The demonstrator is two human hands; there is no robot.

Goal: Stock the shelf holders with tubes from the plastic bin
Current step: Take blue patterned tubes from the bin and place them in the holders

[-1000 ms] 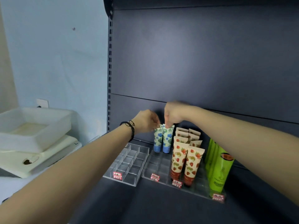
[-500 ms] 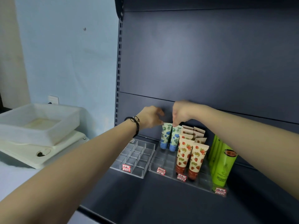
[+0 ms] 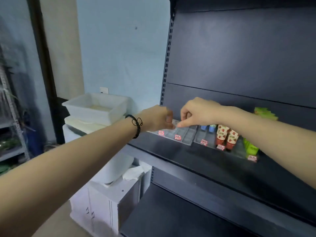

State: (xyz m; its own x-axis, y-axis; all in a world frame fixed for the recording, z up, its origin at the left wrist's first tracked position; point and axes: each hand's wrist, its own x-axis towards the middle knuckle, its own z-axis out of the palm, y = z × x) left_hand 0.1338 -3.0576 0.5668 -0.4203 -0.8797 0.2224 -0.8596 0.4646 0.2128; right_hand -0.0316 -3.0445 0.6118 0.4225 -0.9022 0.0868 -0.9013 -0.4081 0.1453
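My left hand (image 3: 156, 118) and my right hand (image 3: 196, 113) hover side by side over the back of the empty clear holder (image 3: 185, 136) on the dark shelf (image 3: 179, 156). Both have curled fingers and nothing visible in them; the right fingertips point down at the holder. To the right, a second clear holder (image 3: 199, 135) carries two blue tubes (image 3: 207, 128), strawberry tubes (image 3: 227, 135) and green tubes (image 3: 251, 147); my right forearm hides their tops. The white plastic bin (image 3: 89, 113) sits to the left on a cream lid, its contents unclear.
A white cabinet (image 3: 106, 202) with crumpled paper on top stands below the bin, beside the shelf unit. A lower dark shelf (image 3: 171, 216) juts out underneath. A metal rack (image 3: 12, 117) stands at the far left. Red price tags line the holders' front edges.
Both hands have let go of the blue tubes and moved left over the empty holder. The view has swung left and down, showing the cabinet and lower shelf.
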